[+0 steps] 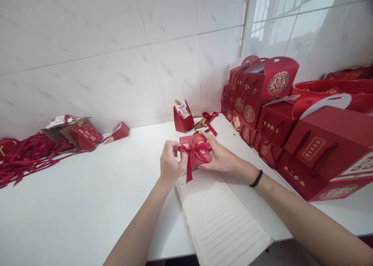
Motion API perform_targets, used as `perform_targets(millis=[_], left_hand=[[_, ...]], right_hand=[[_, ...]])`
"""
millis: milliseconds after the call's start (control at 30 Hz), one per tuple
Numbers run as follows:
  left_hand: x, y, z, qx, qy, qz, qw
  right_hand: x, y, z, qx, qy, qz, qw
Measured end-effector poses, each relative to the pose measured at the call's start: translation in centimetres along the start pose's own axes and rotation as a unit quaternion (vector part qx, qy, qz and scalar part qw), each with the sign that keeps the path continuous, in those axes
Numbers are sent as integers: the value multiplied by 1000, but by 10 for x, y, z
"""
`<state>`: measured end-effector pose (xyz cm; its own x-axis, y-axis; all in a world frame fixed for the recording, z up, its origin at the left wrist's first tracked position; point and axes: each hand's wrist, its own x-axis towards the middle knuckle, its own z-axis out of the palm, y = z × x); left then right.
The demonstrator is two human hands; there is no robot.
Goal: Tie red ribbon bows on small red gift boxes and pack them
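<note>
A small red gift box point(194, 143) with a red ribbon bow point(194, 152) is held above the white table point(87, 196). My left hand point(170, 164) pinches the bow's left loop. My right hand point(220, 156) grips the box's right side, with the fingers on the ribbon. A ribbon tail hangs down over an open lined notebook point(218, 215) that lies under my hands. A black band circles my right wrist.
Stacked red gift boxes point(294, 130) fill the right side, with a red basin point(335, 89) behind. A finished small box point(183, 116) and loose ribbon with scissors point(207, 120) stand by the wall. Red ribbons point(26, 157) and flat boxes point(84, 133) lie at the left.
</note>
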<state>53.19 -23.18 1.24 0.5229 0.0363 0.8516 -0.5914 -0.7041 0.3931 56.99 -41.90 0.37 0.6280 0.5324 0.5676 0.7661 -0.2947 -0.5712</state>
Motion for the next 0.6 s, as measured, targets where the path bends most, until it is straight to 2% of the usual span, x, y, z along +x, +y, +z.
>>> perform_targets(millis=[167, 433, 600], left_hand=[[-1, -2, 2, -12, 6, -38, 999], [1, 1, -1, -63, -28, -40, 997], [5, 0, 1, -136, -9, -134, 982]], right_hand=[[1, 1, 0, -5, -2, -6, 1000], [0, 1, 0, -4, 1, 6, 1000], [0, 0, -1, -8, -5, 3, 1000]])
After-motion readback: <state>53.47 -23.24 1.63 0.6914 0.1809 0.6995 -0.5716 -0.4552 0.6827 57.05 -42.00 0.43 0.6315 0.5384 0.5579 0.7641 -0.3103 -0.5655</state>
